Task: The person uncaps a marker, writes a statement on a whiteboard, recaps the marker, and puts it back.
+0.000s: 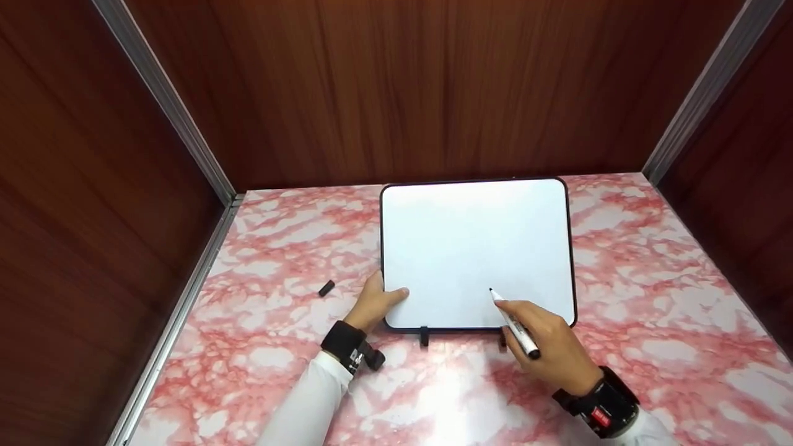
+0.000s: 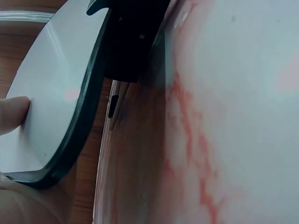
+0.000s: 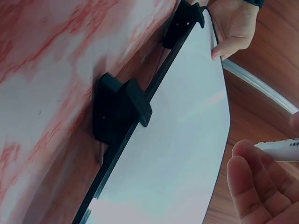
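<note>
A white dry-erase board (image 1: pixel 474 248) with a black rim leans on black stand clips (image 3: pixel 124 109). At its lower left edge my left hand (image 1: pixel 375 300) grips it, the thumb (image 2: pixel 13 114) flat on the white face and the other fingers partly hidden behind. My right hand (image 1: pixel 548 347) pinches a white marker (image 1: pixel 515 328) near the board's lower right. The marker's dark tip points up and left over the white face; whether it touches cannot be told. In the right wrist view, only part of the marker (image 3: pixel 280 150) shows beside the fingertips.
A small black marker cap (image 1: pixel 326 288) lies on the red-and-white marbled table (image 1: pixel 266 334), left of my left hand. Dark wood panels (image 1: pixel 433 93) stand behind and on both sides, joined by metal corner strips (image 1: pixel 173 105).
</note>
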Motion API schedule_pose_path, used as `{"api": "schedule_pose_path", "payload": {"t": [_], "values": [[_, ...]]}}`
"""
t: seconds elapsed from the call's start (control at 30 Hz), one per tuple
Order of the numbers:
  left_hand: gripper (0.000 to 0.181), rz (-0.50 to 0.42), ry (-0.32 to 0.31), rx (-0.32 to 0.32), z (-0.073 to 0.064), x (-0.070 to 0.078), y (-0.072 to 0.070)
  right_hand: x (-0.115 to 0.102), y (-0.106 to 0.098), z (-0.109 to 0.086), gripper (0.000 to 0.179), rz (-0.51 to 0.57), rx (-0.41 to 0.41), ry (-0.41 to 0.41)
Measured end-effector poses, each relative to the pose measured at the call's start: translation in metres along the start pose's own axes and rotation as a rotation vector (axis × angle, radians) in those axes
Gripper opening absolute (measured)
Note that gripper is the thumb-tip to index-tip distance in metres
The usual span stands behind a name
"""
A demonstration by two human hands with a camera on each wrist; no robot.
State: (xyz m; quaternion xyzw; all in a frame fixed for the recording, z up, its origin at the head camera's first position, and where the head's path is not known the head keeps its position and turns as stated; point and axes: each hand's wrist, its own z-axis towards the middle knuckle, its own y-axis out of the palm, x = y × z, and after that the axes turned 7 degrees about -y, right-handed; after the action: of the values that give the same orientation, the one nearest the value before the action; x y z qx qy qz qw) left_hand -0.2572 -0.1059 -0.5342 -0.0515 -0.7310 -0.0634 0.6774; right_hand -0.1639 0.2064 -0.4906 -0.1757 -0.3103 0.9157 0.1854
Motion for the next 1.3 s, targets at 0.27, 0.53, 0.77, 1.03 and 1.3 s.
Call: {"api": "schedule_pose_path", "payload": {"t": [0.27,0.53,0.77,1.03,1.3], "values": [[0.043,-0.005,0.023,-0.031,-0.014,0.01,0.004,0.002,0.011,0.014,0.041,0.149,0.087,-0.027],[0.04,0.04,0.018,-0.033,-0.034,0.025,0.008,-0.001,0.018,0.032,0.027,0.133,0.102,-0.025],[0.04,0.044,0.022,-0.049,-0.044,0.023,0.012,0.0,0.028,0.044,0.027,0.156,0.134,-0.038],[0.039,0.022,0.016,-0.073,-0.047,0.017,0.013,-0.006,0.042,0.071,0.027,0.241,0.207,0.041],[0.046,0.024,0.008,-0.076,-0.033,-0.006,0.009,-0.018,0.054,0.103,0.019,0.322,0.234,0.096]]}}
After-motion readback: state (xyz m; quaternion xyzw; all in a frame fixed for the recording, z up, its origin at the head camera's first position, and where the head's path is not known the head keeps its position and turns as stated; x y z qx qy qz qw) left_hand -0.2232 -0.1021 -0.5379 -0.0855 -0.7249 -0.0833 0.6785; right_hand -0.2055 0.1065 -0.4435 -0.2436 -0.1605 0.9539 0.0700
